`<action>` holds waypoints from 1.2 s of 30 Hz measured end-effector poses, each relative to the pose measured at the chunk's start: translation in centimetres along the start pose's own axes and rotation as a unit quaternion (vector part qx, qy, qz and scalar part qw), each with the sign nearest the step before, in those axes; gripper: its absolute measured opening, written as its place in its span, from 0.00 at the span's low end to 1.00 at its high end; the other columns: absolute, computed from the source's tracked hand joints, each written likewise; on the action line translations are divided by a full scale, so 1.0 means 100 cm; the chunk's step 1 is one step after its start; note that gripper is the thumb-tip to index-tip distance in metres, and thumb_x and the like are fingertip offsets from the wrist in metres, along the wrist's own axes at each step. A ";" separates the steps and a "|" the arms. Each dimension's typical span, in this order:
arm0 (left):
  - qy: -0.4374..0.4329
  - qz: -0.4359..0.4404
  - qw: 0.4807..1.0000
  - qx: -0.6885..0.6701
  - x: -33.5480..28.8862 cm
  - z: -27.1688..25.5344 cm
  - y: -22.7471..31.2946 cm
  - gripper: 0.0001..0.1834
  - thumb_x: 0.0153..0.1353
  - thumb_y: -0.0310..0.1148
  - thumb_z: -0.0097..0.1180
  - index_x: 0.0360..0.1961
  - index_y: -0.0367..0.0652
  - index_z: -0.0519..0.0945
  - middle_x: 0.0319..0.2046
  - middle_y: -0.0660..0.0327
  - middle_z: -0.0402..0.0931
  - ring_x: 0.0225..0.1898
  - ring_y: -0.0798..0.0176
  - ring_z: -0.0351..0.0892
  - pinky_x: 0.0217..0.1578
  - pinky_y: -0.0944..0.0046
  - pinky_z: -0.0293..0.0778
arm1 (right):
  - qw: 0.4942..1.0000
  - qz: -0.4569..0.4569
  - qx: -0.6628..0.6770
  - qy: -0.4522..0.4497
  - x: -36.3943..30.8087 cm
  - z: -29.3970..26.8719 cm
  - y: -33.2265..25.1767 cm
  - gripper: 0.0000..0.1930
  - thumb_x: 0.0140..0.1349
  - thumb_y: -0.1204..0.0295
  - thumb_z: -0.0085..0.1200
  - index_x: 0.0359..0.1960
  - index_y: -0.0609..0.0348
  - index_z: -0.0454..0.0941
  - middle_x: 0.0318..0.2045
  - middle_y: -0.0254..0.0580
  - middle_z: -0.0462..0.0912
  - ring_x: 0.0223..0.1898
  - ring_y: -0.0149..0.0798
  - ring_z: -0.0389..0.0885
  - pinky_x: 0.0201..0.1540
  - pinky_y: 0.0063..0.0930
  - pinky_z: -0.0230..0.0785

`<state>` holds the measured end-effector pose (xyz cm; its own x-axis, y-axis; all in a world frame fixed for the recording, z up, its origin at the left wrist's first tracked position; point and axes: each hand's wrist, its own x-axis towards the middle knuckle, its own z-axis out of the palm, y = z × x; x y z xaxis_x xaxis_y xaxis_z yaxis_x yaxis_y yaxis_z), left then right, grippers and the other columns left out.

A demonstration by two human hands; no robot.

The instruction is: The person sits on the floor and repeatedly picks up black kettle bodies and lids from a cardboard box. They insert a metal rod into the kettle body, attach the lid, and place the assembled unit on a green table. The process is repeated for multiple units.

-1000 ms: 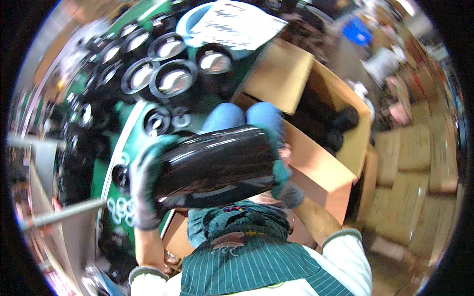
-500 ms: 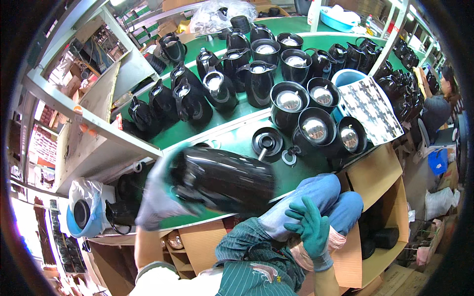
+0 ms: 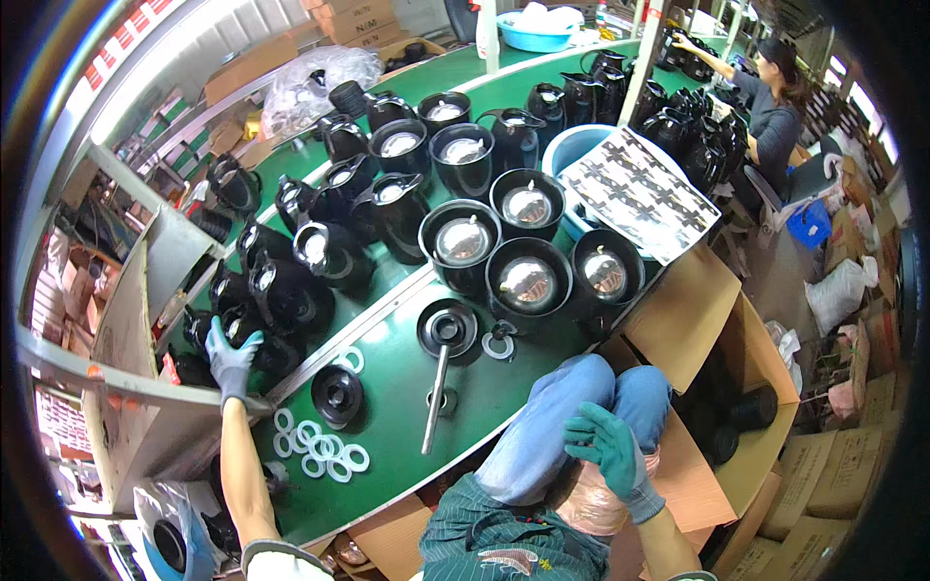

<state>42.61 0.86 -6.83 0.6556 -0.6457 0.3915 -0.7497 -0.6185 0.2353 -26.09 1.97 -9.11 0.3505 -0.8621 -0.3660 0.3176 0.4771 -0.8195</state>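
– Head view. Your left hand?
– My left hand [image 3: 232, 366], grey knit glove with teal fingertips, is well left of the slim silver metal rod [image 3: 436, 402], fingers down among the glossy black rounded jugs [image 3: 293, 295]. Thumb stands apart from the fingers. Whether it grips a jug or only touches one, I cannot tell; dark surfaces merge there.
– And the right?
– My right hand [image 3: 612, 457], teal-coated glove with grey cuff: released, fingers loosely bent. It hangs right of the rod, beside my blue denim trousers [image 3: 552, 426].
– Where do the jugs stand?
– In a crowded group left of the rod and beyond it, on the green tabletop [image 3: 387, 363].
– Near the rod itself?
– Its far end rests on a round black disc with a raised centre [image 3: 465, 336]. A second black disc [image 3: 329, 407] lies to its left; whitish flat rings [image 3: 366, 459] overlap on the near side of that.
– Beyond and right of the rod?
– Wide-mouthed black vessels with silvery domes inside [image 3: 529, 284]. Past them, a light blue round basin [image 3: 570, 147] under a black-and-white patterned sheet [image 3: 641, 194]. Right of the rod, well apart, an open brown cardboard carton [image 3: 772, 363] holds black round pieces.
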 end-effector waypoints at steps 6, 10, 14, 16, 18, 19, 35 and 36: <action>-0.165 -0.001 0.934 0.317 0.002 -0.080 0.123 0.58 0.52 0.67 0.69 0.77 0.51 0.59 0.74 0.43 0.60 0.64 0.45 0.75 0.60 0.47 0.74 | 0.998 0.019 0.067 0.011 0.016 -0.045 -0.013 0.36 0.78 0.44 0.32 0.70 0.65 0.65 0.55 0.58 0.82 0.54 0.55 0.83 0.63 0.54 0.74; -0.019 0.336 0.937 -0.098 0.004 -0.062 0.290 0.32 0.55 0.39 0.71 0.62 0.46 0.79 0.61 0.51 0.77 0.60 0.46 0.78 0.62 0.52 0.73 | 0.981 0.095 0.166 -0.011 0.038 -0.071 -0.009 0.45 0.73 0.34 0.30 0.69 0.67 0.65 0.53 0.61 0.82 0.54 0.63 0.82 0.63 0.59 0.73; -0.068 0.471 0.868 -0.143 0.046 0.038 0.422 0.29 0.53 0.36 0.71 0.58 0.49 0.82 0.57 0.54 0.80 0.59 0.48 0.78 0.62 0.53 0.73 | 0.967 0.131 0.217 -0.030 0.046 -0.072 -0.013 0.46 0.72 0.33 0.31 0.70 0.67 0.64 0.56 0.65 0.80 0.56 0.66 0.80 0.65 0.61 0.69; -0.104 0.493 0.863 0.021 0.064 0.086 0.478 0.29 0.45 0.34 0.74 0.53 0.50 0.84 0.52 0.53 0.81 0.56 0.49 0.80 0.55 0.53 0.76 | 0.973 0.104 0.199 -0.047 0.043 -0.072 -0.016 0.46 0.72 0.34 0.34 0.73 0.67 0.60 0.60 0.66 0.77 0.62 0.65 0.76 0.69 0.61 0.64; -0.169 0.432 0.880 0.103 0.061 0.119 0.510 0.25 0.47 0.30 0.70 0.51 0.48 0.85 0.46 0.53 0.84 0.50 0.51 0.84 0.51 0.51 0.78 | 0.977 0.079 0.192 -0.046 0.039 -0.070 -0.012 0.45 0.73 0.36 0.36 0.74 0.68 0.58 0.62 0.66 0.76 0.64 0.64 0.74 0.70 0.62 0.62; -0.151 0.439 0.881 0.094 0.063 0.125 0.512 0.26 0.47 0.29 0.70 0.51 0.48 0.85 0.45 0.53 0.85 0.50 0.50 0.84 0.50 0.51 0.78 | 0.972 0.059 0.215 -0.074 0.040 -0.072 -0.009 0.43 0.75 0.39 0.37 0.74 0.69 0.58 0.63 0.66 0.74 0.65 0.61 0.74 0.72 0.60 0.61; -0.099 0.675 0.725 -0.094 -0.046 -0.248 0.434 0.18 0.42 0.32 0.73 0.36 0.44 0.83 0.36 0.58 0.77 0.41 0.49 0.80 0.45 0.52 0.75 | 0.643 -0.603 -0.473 -0.022 0.037 0.052 -0.210 0.40 0.54 0.53 0.70 0.69 0.50 0.71 0.67 0.53 0.69 0.68 0.60 0.68 0.68 0.55 0.63; -0.122 0.700 0.693 -0.119 -0.064 -0.251 0.434 0.17 0.41 0.30 0.71 0.35 0.44 0.82 0.35 0.58 0.77 0.41 0.49 0.79 0.43 0.51 0.74 | 0.622 -0.594 -0.509 -0.018 0.028 0.065 -0.215 0.40 0.52 0.50 0.70 0.68 0.44 0.72 0.69 0.50 0.67 0.71 0.59 0.64 0.69 0.61 0.59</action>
<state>3.57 -10.59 23.21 -0.7561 -0.6131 0.2290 -0.6412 0.7641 -0.0713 -26.25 -9.59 10.37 0.4267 -0.4897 0.7604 -0.3457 -0.8652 -0.3632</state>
